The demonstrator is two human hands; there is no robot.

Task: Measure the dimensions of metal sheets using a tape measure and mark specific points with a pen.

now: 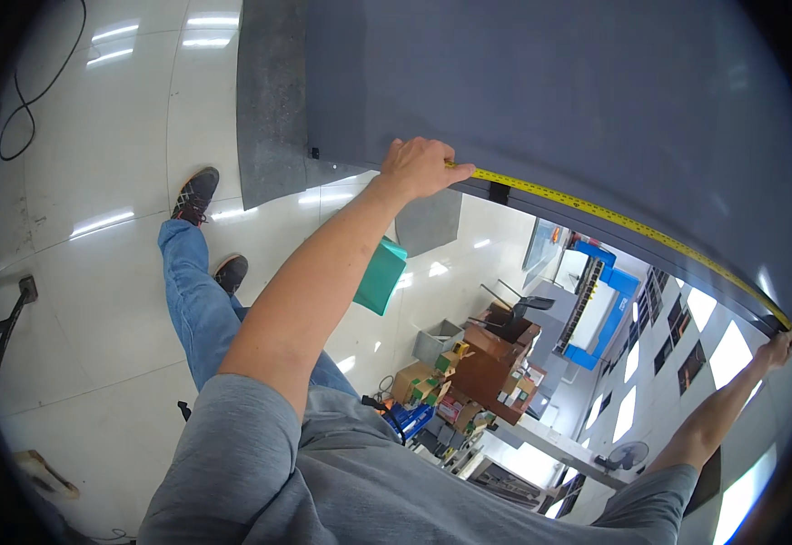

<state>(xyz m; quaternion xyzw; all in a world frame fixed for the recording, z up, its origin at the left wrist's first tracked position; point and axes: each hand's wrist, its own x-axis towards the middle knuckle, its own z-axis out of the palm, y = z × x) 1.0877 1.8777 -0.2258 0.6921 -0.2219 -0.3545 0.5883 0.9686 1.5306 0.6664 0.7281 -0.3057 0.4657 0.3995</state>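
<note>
A yellow tape measure (596, 211) is stretched along the near edge of a large grey panel (541, 82). My left hand (419, 166) lies against that edge, its fingers closed on the tape's left end, with the thumb along it. Far to the right, my right hand (777, 349) is closed around the tape's other end at the panel's corner. A dark piece (764, 324) shows beside that hand; whether it is the tape's case I cannot tell. Below the tape, a small black fitting (499, 192) sits on the panel's edge.
My shoes (198, 194) stand on the pale tiled floor (96, 300). Close to my left forearm is a green bin-like object (381, 277). Cardboard boxes (414, 383), a brown cabinet (496, 363) and a blue machine (600, 304) stand farther off. A black cable (28, 109) lies at the left.
</note>
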